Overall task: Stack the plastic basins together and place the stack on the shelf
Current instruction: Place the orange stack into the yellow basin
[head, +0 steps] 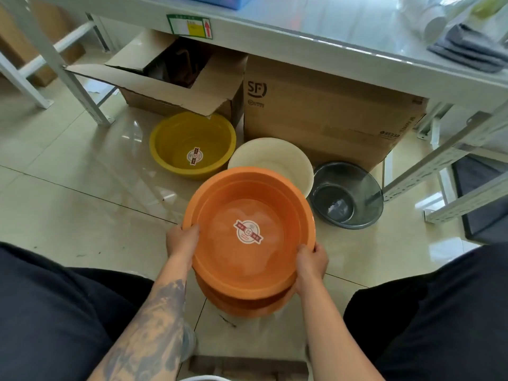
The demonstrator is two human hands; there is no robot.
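Left hand [182, 239] grips the near-left rim of the orange basin [248, 232], fingers curled over the edge. A round red-and-white sticker [248, 232] sits on the basin floor between the hands; its print is too small to read. A second orange basin [242, 305] nests directly beneath. Right hand [312, 261] clasps the near-right rim. Beyond the left hand, a yellow basin [192, 145] with a similar sticker rests on the floor. Ahead of both hands stands a white basin [270, 160]; beyond the right hand, a dark grey basin [346, 195]. Behind these, a cardboard box [327, 111] is marked "SF". The shelf [302, 31] above carries a green-bordered label [189, 26] with a red arrow.
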